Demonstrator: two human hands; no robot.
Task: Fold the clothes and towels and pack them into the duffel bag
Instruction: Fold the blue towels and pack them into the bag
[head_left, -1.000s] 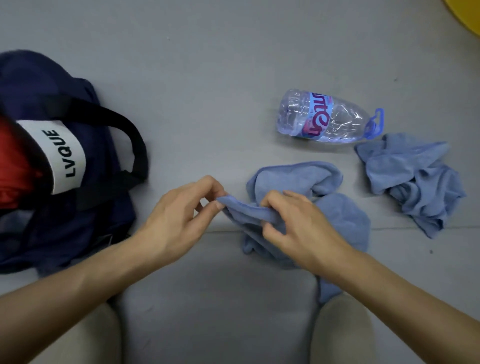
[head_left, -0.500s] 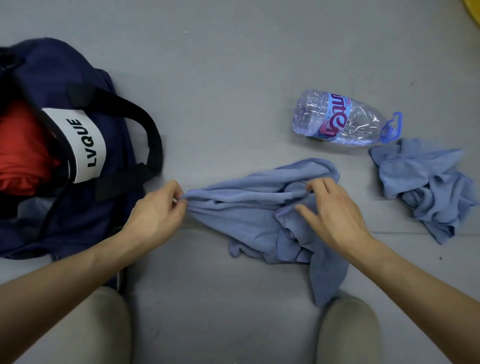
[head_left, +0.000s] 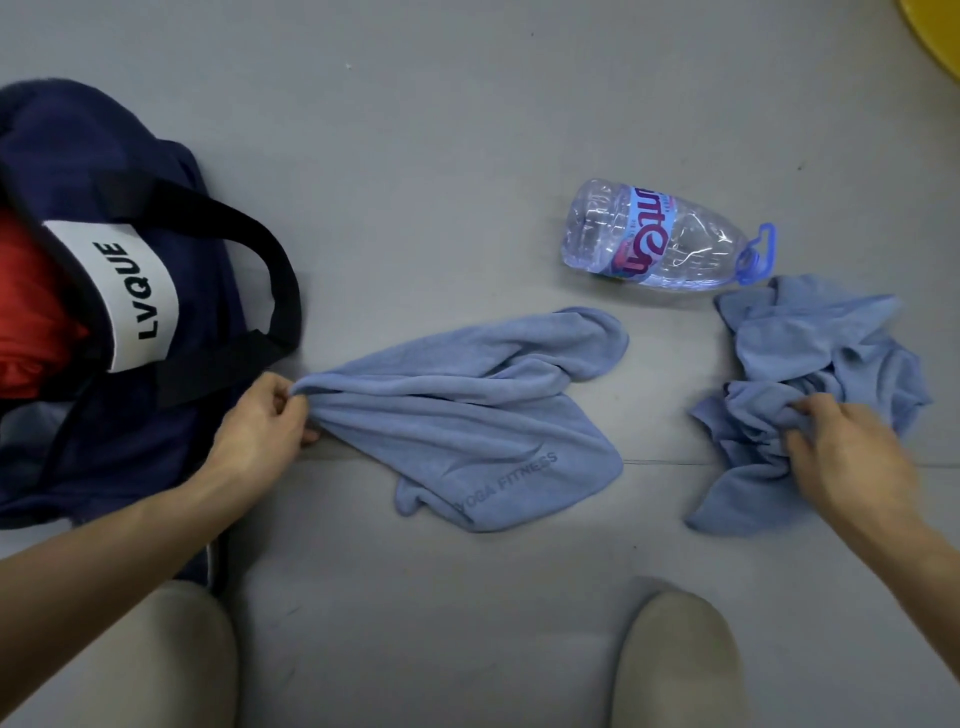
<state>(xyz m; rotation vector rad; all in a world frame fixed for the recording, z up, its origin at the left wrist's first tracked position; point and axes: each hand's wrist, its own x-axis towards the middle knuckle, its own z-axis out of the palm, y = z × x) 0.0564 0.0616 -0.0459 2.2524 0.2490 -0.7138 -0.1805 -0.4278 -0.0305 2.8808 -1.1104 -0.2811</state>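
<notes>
1. Towels are what we are working on. One flat blue towel (head_left: 467, 415) is lying on the floor (head_left: 467, 130) between our two hands. One bunched blue towel (head_left: 810, 353) is lying under and just past our right hand (head_left: 852, 457).
2. Our left hand (head_left: 260, 431) is pinching one corner of the flat blue towel between thumb and fingers, so it is closed on the cloth.
3. Our right hand is digging its curled fingers into the bunched blue towel and grabbing a lump of it. This hand is looking a bit blurry, but it is looking like a real grab.
4. The duffel bag (head_left: 197, 374) is sitting open just beside our left hand, on its outer side. A red cloth (head_left: 31, 312) is lying inside it.
5. A water bottle (head_left: 654, 244) is lying on its side past our hands, nearer the right one.
6. We are guessing both towels are soft, light and floppy. They are not going to break or slide away. They are going to sag and bunch up if we are holding them in the middle.
7. We are thinking corners are the best places to hold: two corners along one edge, one in each hand, so the cloth is hanging flat.
8. Our left hand is holding a good spot. Our right hand is holding a lump, so we are thinking it needs to find a corner before any folding.
</notes>
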